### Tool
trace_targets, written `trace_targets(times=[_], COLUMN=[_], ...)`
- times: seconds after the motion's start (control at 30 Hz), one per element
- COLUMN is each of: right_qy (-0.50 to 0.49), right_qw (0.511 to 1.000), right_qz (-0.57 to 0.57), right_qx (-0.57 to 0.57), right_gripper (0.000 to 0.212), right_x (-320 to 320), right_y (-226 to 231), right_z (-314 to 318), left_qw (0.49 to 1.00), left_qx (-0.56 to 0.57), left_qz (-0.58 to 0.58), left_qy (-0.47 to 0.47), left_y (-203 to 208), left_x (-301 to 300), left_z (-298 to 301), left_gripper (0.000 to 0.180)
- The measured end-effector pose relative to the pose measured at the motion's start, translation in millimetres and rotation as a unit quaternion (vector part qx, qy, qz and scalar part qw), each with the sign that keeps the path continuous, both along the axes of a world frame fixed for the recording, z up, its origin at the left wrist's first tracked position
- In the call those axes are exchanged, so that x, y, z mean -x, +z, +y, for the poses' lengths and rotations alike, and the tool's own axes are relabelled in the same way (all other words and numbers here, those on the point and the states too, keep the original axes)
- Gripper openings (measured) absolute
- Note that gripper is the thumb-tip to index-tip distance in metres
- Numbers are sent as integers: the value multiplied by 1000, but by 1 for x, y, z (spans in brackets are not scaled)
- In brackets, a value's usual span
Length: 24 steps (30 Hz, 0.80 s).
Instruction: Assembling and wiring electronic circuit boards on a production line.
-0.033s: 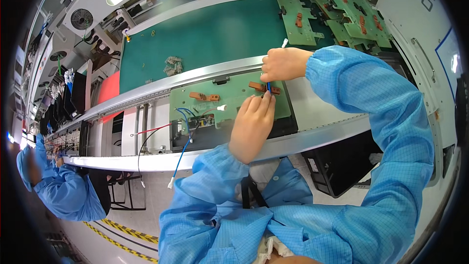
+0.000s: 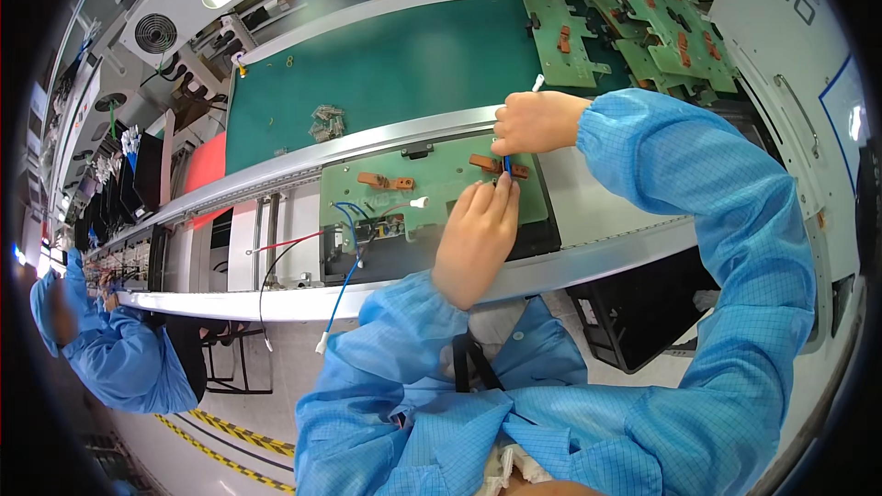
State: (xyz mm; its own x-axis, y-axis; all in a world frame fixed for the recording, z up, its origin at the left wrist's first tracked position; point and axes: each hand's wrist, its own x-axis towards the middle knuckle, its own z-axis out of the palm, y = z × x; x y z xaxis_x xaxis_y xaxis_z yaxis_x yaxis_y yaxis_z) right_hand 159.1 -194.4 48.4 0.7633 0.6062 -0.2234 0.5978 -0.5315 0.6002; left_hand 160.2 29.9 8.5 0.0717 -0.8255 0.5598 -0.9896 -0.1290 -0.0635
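Almost nothing moves since the earlier frame: both hands keep their places over the board, and we notice only a very slight shift of the whole view.

We find the green board (image 2: 441,186) on the near side of the bench, set in a black tray (image 2: 537,241). Toward its right end, a short blue wire (image 2: 507,164) shows beside a brown clip (image 2: 485,163). Right hand (image 2: 540,122): fingers curled and closed on that wire from the far side; a white plug (image 2: 538,83) shows just beyond the hand. Left hand (image 2: 476,241): fingers straight and side by side, tips at the wire from the near side; whether they pinch it, we cannot tell. The two hands are close but apart.

Left on the board we record a second brown clip (image 2: 386,182). Loose below it, a long blue wire (image 2: 342,298) hangs over the near edge. Far side: green mat (image 2: 404,55) with a small pile of parts (image 2: 327,123), and stacked boards (image 2: 657,23) at far right. At near left, a co-worker (image 2: 119,358) in blue.
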Motion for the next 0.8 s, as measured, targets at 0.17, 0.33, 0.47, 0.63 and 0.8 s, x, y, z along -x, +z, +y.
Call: trace_targets(times=[0.17,0.33,0.47,0.63,0.8], right_qy=[13,-90,-109,-113,-85], right_qw=[998,959,946,932,897], right_qz=[16,115,89,-100,-95], right_qx=[-66,-243,-294,-330,-422], right_gripper=[5,18,25,33,26], right_x=[10,21,27,36,45], right_y=[4,17,-2,-9,-7], right_z=[-10,-12,-21,-15,-16], left_qw=[994,984,978,946,955], left_qx=[-40,-80,-99,-142,-137], left_qz=[-99,-155,-180,-275,-247], left_qy=[8,28,38,91,93], left_y=[-4,-6,-3,-1,0], left_x=[5,9,16,22,28], left_z=[-2,-6,-11,-16,-24], left_gripper=[39,40,44,46,47])
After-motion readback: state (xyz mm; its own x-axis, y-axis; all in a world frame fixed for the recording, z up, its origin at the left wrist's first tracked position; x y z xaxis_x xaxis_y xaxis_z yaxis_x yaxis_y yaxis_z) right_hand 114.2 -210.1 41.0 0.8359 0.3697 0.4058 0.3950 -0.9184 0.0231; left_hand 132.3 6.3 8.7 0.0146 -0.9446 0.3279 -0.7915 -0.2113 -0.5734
